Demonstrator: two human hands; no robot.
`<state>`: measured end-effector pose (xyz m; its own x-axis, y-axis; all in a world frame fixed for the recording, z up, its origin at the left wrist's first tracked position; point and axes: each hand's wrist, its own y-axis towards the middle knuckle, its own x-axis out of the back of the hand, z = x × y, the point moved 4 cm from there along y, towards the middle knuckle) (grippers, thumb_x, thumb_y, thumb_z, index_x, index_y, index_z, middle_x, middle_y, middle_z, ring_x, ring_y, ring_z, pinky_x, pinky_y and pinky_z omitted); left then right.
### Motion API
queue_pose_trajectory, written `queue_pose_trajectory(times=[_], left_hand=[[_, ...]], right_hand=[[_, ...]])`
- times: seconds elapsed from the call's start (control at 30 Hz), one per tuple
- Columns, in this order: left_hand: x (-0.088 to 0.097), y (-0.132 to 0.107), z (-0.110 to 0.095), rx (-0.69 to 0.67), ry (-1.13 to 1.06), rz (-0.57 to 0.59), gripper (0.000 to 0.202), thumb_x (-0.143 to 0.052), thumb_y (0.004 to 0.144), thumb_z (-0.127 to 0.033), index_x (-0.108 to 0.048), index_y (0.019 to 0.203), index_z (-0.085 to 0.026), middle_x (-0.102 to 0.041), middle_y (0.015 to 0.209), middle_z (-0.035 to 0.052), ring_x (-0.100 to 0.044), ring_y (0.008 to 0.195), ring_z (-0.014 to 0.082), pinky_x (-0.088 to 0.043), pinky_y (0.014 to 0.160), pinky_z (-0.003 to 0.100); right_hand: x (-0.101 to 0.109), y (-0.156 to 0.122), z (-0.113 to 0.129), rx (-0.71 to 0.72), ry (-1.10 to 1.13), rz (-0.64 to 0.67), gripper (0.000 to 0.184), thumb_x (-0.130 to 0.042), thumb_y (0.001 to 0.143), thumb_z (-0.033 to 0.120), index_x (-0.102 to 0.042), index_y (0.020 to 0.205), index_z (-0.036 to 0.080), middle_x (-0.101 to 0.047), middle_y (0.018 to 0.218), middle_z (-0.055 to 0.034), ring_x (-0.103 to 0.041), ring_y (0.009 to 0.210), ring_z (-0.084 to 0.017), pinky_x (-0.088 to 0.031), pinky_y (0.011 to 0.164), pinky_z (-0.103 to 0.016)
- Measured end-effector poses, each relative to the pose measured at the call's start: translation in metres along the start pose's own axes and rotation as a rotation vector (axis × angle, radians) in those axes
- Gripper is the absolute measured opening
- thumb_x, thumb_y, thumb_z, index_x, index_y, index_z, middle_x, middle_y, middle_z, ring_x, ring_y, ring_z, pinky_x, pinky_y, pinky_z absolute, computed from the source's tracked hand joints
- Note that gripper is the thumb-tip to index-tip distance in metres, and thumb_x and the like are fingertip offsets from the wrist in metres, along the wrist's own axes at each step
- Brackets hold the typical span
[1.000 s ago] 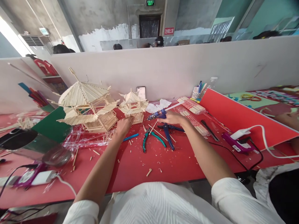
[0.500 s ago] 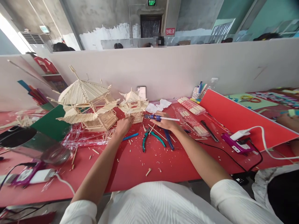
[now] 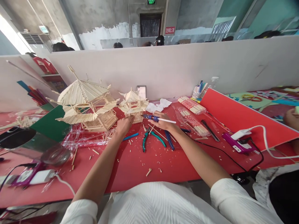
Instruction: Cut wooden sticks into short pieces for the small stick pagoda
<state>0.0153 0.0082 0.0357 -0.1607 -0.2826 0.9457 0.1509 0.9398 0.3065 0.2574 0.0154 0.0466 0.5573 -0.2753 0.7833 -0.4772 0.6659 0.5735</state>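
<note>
My left hand [image 3: 124, 125] is closed at the lower left of a small pavilion model [image 3: 133, 104] built of thin wooden sticks, its fingertips at the base. My right hand [image 3: 162, 120] is wrapped round a blue hot glue gun [image 3: 153, 118]. A whitish glue stick [image 3: 167, 120] juts from the gun's rear, and its nozzle points left at the pavilion's right side. Whether the tip touches the sticks I cannot tell. Green-handled pliers [image 3: 151, 137] lie open below my hands, with blue-handled pliers [image 3: 169, 140] beside them.
A larger stick pavilion [image 3: 81, 93] stands at left, near a clear bottle [image 3: 35, 144]. Packs of sticks [image 3: 191, 105], a black cutter [image 3: 209, 130], a purple power strip [image 3: 237, 144] and a red board [image 3: 245, 119] lie at right. Stick scraps litter the red table [image 3: 130, 169].
The glue gun has shifted slightly left, nearer the small pavilion, and its glue stick's rear end sits a little lower. My left hand has stayed almost still.
</note>
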Motion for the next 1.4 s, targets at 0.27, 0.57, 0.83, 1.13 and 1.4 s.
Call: queue_pose_trajectory(times=[0.27, 0.57, 0.83, 1.13, 1.4], left_hand=[[0.001, 0.001, -0.001, 0.025, -0.016, 0.021, 0.041, -0.035, 0.102, -0.042, -0.066, 0.125, -0.027, -0.074, 0.111, 0.0140, -0.069, 0.100, 0.0298, -0.046, 0.082, 0.034], [0.001, 0.001, 0.000, 0.017, 0.014, -0.002, 0.041, -0.035, 0.102, -0.042, -0.066, 0.125, -0.028, -0.075, 0.108, 0.0129, -0.070, 0.098, 0.0300, -0.046, 0.080, 0.034], [0.005, -0.004, -0.003, -0.052, 0.032, 0.017, 0.041, -0.034, 0.102, -0.043, -0.065, 0.125, -0.027, -0.076, 0.107, 0.0112, -0.071, 0.093, 0.0277, -0.047, 0.077, 0.031], [0.023, -0.020, -0.012, -0.235, -0.061, 0.074, 0.031, -0.041, 0.099, -0.033, -0.068, 0.111, -0.025, -0.069, 0.115, 0.0080, -0.068, 0.094, 0.0219, -0.048, 0.077, 0.027], [0.019, -0.027, -0.001, -0.304, -0.292, 0.180, 0.028, -0.046, 0.095, -0.033, -0.070, 0.100, -0.020, -0.071, 0.103, 0.0096, -0.065, 0.095, 0.0219, -0.048, 0.086, 0.030]], right_hand=[[-0.003, -0.001, -0.004, -0.031, 0.005, 0.043, 0.039, -0.053, 0.096, 0.055, -0.061, 0.083, 0.019, -0.062, 0.089, -0.0072, -0.057, 0.081, -0.020, -0.041, 0.069, -0.029], [0.001, 0.001, -0.005, -0.046, 0.149, 0.052, 0.037, -0.056, 0.093, 0.054, -0.059, 0.080, 0.020, -0.062, 0.088, -0.0065, -0.058, 0.082, -0.020, -0.044, 0.075, -0.030], [0.019, -0.010, -0.042, -0.337, 0.604, 0.318, 0.034, -0.074, 0.074, 0.048, -0.054, 0.075, 0.020, -0.052, 0.058, 0.0038, -0.046, 0.052, -0.013, -0.039, 0.055, -0.027], [0.023, -0.017, -0.102, -0.539, 0.335, 0.161, 0.026, -0.075, 0.071, 0.038, -0.063, 0.082, 0.018, -0.064, 0.071, -0.0003, -0.059, 0.072, -0.021, -0.048, 0.067, -0.029], [0.025, -0.019, -0.105, -0.575, -0.063, 0.286, 0.029, -0.059, 0.093, 0.038, -0.066, 0.112, 0.017, -0.073, 0.108, -0.0136, -0.068, 0.098, -0.029, -0.048, 0.081, -0.031]])
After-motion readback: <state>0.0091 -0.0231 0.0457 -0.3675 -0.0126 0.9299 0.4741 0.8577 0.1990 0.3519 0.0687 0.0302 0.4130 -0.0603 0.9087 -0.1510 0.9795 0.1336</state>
